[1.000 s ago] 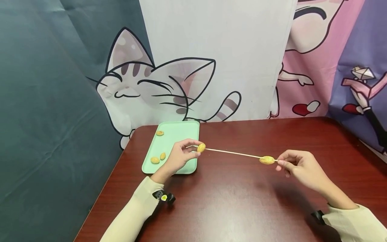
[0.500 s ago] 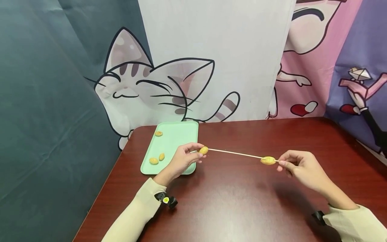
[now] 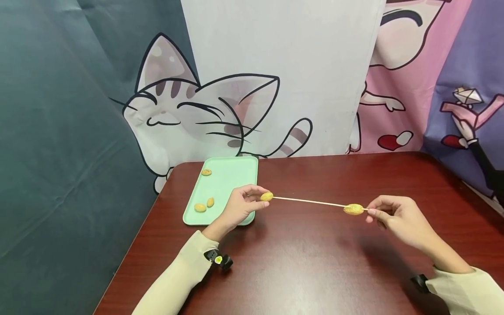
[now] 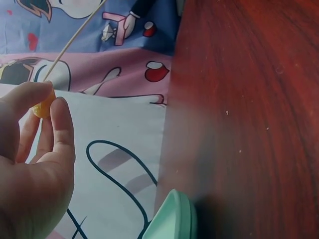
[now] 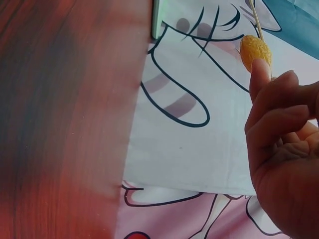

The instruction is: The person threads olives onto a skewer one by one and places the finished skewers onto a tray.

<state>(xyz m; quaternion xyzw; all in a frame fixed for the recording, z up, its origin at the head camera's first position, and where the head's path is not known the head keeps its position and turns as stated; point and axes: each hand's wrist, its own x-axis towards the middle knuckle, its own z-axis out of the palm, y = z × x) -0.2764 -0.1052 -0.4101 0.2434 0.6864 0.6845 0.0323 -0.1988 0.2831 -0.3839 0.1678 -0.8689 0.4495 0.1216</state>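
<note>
A thin wooden skewer stretches between the two hands above the table. The left hand pinches a small yellow, wrinkled oval piece, fruit-like, against the skewer's left end. Whether the tip has gone into that piece cannot be made out. Thumb and fingers of the right hand pinch the skewer's other end. Just beside those fingertips, a second yellow oval piece sits threaded on the skewer; its wrinkled skin shows closely in the right wrist view.
Behind the left hand lies a pale green tray with three loose yellow pieces, one of them near its front left corner. Everything rests on a dark red-brown table. A printed cartoon cloth hangs along the table's back edge.
The left hand has shifted slightly right and down with its yellow piece, which now lies more nearly in line with the skewer. The right hand has drifted slightly right with the skewer.
</note>
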